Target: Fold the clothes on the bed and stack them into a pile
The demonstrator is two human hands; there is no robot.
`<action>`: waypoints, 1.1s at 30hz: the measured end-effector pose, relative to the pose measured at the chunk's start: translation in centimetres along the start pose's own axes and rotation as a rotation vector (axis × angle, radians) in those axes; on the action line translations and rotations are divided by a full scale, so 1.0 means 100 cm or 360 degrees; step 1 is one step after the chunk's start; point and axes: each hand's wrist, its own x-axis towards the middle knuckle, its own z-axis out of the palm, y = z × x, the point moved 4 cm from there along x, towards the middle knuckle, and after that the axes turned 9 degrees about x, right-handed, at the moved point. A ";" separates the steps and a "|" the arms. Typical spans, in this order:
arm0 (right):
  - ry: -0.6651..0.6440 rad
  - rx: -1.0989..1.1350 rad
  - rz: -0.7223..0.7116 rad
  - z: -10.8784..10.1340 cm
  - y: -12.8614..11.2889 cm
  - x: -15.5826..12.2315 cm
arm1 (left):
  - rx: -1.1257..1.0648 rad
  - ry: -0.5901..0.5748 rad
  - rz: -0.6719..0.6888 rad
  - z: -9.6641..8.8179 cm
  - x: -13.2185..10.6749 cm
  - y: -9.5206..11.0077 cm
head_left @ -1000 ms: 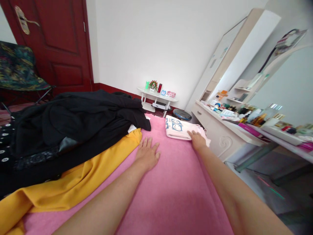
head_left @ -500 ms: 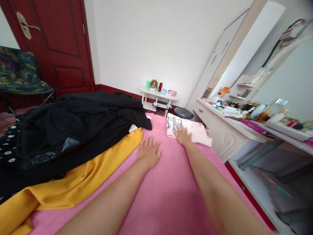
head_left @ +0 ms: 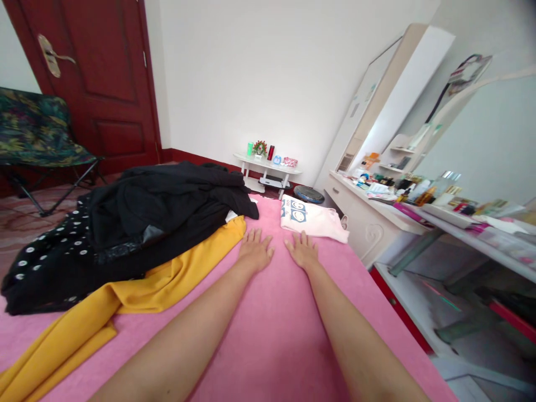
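beside folded pale garment (head_left: 314,219), right hand (head_left: 303,251) palm-down

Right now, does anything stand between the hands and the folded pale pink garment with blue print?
Nothing visible does. The right hand lies palm down by the near edge of the folded garment; between the left hand and the garment, only the pink cover shows.

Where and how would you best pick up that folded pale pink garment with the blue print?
Probably by the near edge of the folded garment, coming in low from the near side and sliding underneath. It lies flat on the pink cover, so that long edge seems the easiest way in, and the right hand rests just in front of it.
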 end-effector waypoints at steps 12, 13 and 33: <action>0.0153 0.0003 -0.0094 0.003 -0.010 -0.062 | -0.0064 -0.0253 0.0314 -0.032 -0.105 0.010; 0.0167 0.0015 -0.0100 0.003 -0.009 -0.061 | -0.0089 -0.0302 0.0398 -0.040 -0.120 0.007; 0.0276 -0.0011 -0.0131 0.002 -0.010 -0.060 | -0.0168 0.0442 -0.0960 -0.201 -0.077 -0.324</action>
